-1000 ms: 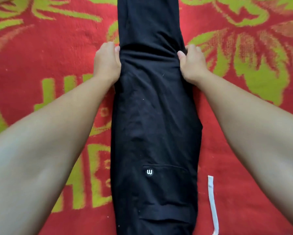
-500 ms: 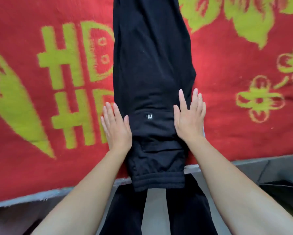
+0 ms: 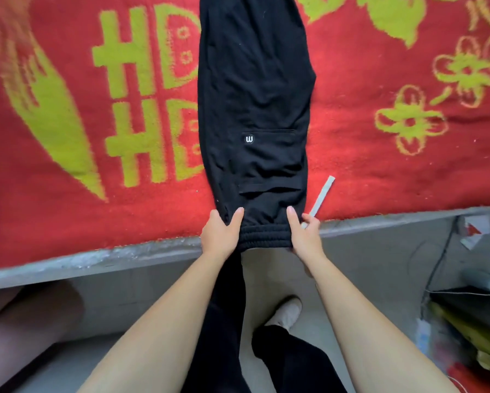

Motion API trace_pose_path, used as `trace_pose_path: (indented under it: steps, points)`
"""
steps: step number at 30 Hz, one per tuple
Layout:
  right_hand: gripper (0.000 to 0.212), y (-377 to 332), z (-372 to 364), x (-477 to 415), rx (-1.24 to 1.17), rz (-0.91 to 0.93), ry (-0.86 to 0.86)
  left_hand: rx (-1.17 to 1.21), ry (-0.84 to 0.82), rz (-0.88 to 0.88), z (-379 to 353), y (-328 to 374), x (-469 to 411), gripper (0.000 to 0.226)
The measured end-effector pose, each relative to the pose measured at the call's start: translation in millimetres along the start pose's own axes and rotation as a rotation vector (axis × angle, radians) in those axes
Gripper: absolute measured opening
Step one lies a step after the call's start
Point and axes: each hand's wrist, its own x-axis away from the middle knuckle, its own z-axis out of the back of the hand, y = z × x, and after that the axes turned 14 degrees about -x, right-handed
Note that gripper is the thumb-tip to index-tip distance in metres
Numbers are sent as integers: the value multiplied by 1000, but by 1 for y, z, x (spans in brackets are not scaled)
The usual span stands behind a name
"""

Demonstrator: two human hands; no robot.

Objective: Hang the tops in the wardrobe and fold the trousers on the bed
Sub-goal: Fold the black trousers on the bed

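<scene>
I log my left hand (image 3: 222, 236) and right hand (image 3: 304, 236), set apart, each pinching one corner of the waistband (image 3: 266, 236), level and equally near. The trousers (image 3: 255, 80) lie with their long axis straight ahead of the hands, legs farthest. Beneath them is the red blanket (image 3: 68, 194) on the bed, with grey floor (image 3: 380, 265) on my side of the hands.

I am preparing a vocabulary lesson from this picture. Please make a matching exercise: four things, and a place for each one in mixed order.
1 left hand
2 white drawstring
3 pale shoe
4 round logo

a on the floor
b on the red blanket, right of the black trousers
c gripping the waistband
d on the trousers, beside the pocket

Pairs: 1-c, 2-b, 3-a, 4-d
</scene>
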Motion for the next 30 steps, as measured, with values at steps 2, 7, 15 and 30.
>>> trace_pose_path:
  steps: [2, 7, 15, 30]
  points:
    - [63, -5, 3, 9, 34, 33, -78, 101, 58, -55, 4, 1, 13, 54]
    - [68, -17, 31, 53, -64, 464, -47, 492, 164, -195, 12, 8, 68, 28]
    - [80, 68, 97, 82, -132, 30, -31, 596, -256, 159, -56, -46, 145, 57]
    - [41, 30, 98, 77, -357, -209, -123, 709, -300, 274, -40, -28, 135, 44]
